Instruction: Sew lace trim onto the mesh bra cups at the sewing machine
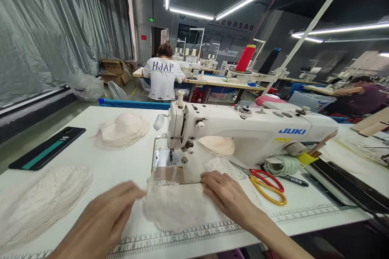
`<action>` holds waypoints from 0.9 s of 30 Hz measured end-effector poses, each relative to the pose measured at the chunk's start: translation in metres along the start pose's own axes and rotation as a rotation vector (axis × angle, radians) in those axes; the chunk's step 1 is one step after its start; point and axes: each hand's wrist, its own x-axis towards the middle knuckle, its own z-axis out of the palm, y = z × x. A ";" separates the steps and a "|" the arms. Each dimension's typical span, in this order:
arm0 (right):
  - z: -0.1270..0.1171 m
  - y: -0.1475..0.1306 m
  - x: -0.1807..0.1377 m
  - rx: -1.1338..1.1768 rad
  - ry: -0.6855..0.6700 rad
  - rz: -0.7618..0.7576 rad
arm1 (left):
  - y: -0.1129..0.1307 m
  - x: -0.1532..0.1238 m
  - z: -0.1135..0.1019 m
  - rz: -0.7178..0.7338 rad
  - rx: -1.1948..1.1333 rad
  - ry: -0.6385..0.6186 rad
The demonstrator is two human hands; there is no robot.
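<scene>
A pale pink lace piece [174,206] lies bunched on the white sewing table [121,162] in front of the white JUKI sewing machine [243,133]. My left hand [106,218] pinches the lace's left edge, fingers closed on it. My right hand [226,194] lies on the lace's right edge with its fingers pressed down flat, close to the machine's base. The needle plate [165,158] is just beyond the lace.
Piles of lace pieces lie at the left front [42,202] and further back [121,129]. A black phone [48,147] lies at the left. Red and yellow scissors [267,184] and a thread coil [281,166] lie to the right. A person in a white shirt [164,77] sits at another table behind.
</scene>
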 end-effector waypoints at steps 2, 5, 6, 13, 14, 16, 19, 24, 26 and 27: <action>0.001 -0.003 -0.001 -0.028 0.041 -0.016 | 0.008 0.041 0.002 -0.059 0.024 -0.037; 0.007 -0.018 0.014 -0.018 0.118 -0.003 | 0.015 0.091 0.018 -0.102 0.059 -0.127; 0.011 -0.023 0.023 0.001 0.136 0.013 | 0.014 0.101 0.025 -0.107 0.068 -0.147; 0.031 -0.034 0.064 0.139 0.145 0.093 | 0.013 0.099 0.033 -0.091 0.063 -0.194; 0.029 -0.035 0.062 0.191 0.153 0.081 | 0.015 0.095 0.027 -0.078 0.028 -0.188; 0.020 -0.037 0.055 0.381 0.173 0.056 | 0.021 0.088 0.016 -0.067 -0.112 -0.197; 0.004 -0.043 0.042 0.818 0.081 0.089 | 0.028 0.084 0.005 -0.118 -0.412 -0.311; 0.005 -0.050 0.032 0.883 -0.139 0.302 | 0.028 0.088 0.016 -0.167 -0.208 -0.477; 0.014 -0.050 0.031 0.578 -0.126 0.348 | 0.028 0.091 0.024 -0.141 -0.020 -0.423; 0.019 -0.050 0.031 0.422 -0.118 0.354 | 0.028 0.092 0.027 -0.132 0.032 -0.386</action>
